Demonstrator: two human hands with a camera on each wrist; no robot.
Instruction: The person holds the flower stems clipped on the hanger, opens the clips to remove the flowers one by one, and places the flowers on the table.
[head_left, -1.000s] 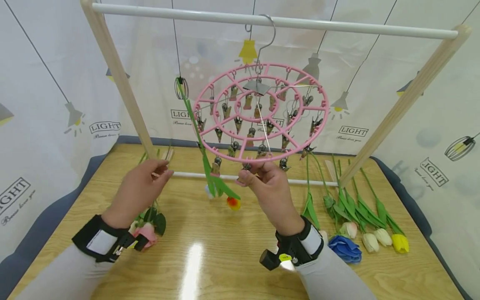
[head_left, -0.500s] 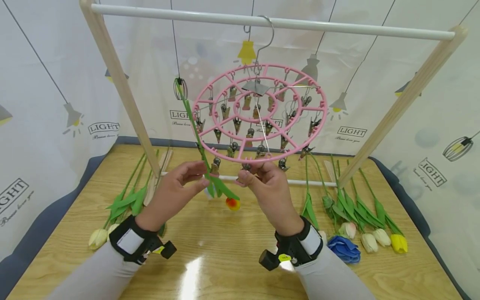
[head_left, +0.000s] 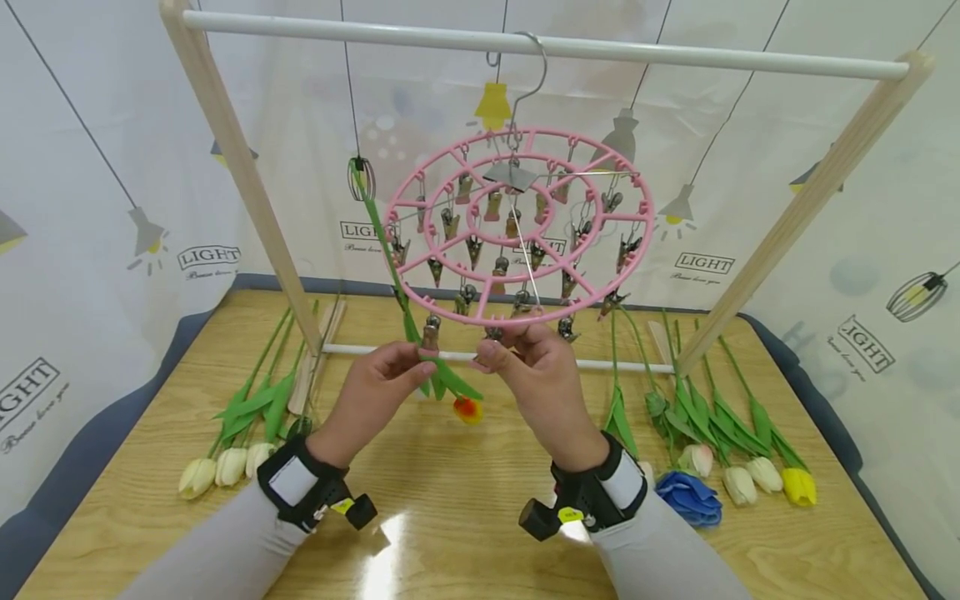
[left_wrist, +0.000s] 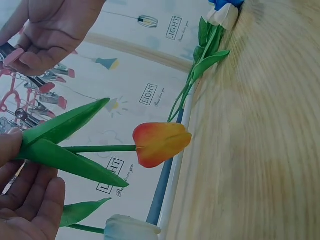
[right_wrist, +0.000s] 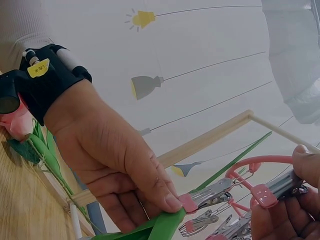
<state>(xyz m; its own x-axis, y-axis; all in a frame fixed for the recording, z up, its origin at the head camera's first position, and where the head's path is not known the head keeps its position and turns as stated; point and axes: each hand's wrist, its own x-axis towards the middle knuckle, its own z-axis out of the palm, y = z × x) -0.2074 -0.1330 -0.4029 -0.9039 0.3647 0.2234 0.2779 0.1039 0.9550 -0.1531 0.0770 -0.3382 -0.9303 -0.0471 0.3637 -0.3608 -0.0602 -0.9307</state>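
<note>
A round pink clip hanger (head_left: 517, 225) hangs by its hook, with several metal clips around its rings. At its front rim my right hand (head_left: 543, 379) pinches a pink-tipped clip (right_wrist: 275, 190) between thumb and fingers. To the left, my left hand (head_left: 378, 392) pinches the green leaves of an orange-red tulip (left_wrist: 161, 144) that hangs head down, stem rising past the rim. Close to my left thumb is another pink-tipped clip (right_wrist: 207, 196); whether it bites the tulip cannot be told. A pale tulip (left_wrist: 131, 227) hangs beyond my left hand.
A wooden stand with a white top bar (head_left: 675, 57) bears the hanger. On the table's right lie white tulips (head_left: 741, 485), a yellow tulip (head_left: 799, 487) and a blue flower (head_left: 688, 498). More white tulips (head_left: 197, 478) lie on the left, partly behind my left wrist.
My left hand has moved right from above the left flowers to the hanging orange-red tulip and now pinches its leaves. The right hand stays on its clip.
</note>
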